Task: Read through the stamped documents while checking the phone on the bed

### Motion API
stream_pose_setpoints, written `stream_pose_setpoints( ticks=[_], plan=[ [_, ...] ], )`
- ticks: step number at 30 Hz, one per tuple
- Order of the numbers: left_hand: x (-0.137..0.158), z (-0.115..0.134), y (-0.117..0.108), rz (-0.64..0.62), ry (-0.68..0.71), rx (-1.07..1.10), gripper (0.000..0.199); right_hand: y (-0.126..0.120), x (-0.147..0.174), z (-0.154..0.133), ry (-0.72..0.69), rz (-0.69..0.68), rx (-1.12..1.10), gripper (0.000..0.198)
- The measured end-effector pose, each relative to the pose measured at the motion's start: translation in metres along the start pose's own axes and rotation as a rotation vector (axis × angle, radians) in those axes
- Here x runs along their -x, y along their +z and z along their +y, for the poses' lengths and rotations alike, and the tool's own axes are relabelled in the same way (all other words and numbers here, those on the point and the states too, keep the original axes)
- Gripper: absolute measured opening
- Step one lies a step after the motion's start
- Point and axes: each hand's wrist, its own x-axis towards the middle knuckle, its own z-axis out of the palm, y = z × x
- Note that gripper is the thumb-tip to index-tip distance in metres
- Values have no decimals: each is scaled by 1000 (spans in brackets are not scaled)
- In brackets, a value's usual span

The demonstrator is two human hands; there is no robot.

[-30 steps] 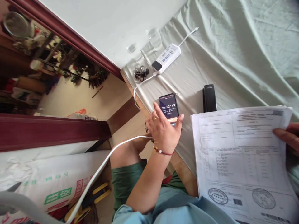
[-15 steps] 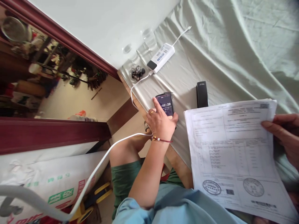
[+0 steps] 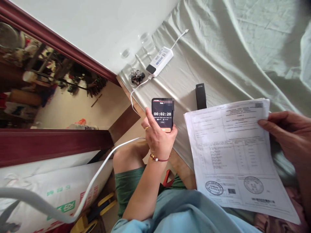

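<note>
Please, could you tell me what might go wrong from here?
The phone, in the left hand, is near the edge of the table and could fall if the grip loosens. The cable going over that edge might snag and drag the white box. The papers, pinched at one side by the right hand, could slip or bend.

Looks like a home or perhaps a small shop, with paperwork about; cannot be told for certain which. Shows a table under a rumpled pale cloth, with stamped forms over its near side, a black stapler-like thing on it and clear plastic cups at its wall side. Opens, left of the table, through a dark red door frame toward a cluttered rack. Has a bulky printed sack low to the left of the table.
</note>
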Motion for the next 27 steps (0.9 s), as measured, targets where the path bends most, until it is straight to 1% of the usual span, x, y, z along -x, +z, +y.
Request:
stream_pose_setpoints(
  ticks=[2, 5, 9, 14, 18, 22, 27],
  plan=[
    [1, 1, -4, 24, 11, -1, 113, -1, 0, -2, 18, 16, -6, 29],
    [1, 2, -6, 36, 9, -8, 113, -2, 0, -2, 28, 0, -14, 29],
    [2, -1, -4, 53, 13, -10, 112, -3, -2, -2, 34, -23, 6, 30],
    [3, -4, -2, 71, 43, 4, 110, -2, -1, -10, 60, -23, 2, 31],
    [3, -1, -5, 28, -3, 2, 109, -2, 0, -15, 64, -36, 1, 30],
    [2, 4, -9, -19, -49, -36, 108, -3, -2, -12, 60, -50, 8, 31],
    [2, 4, -10, -24, -45, -39, 108, -3, -2, -11, 75, -60, -8, 32]
  ],
)
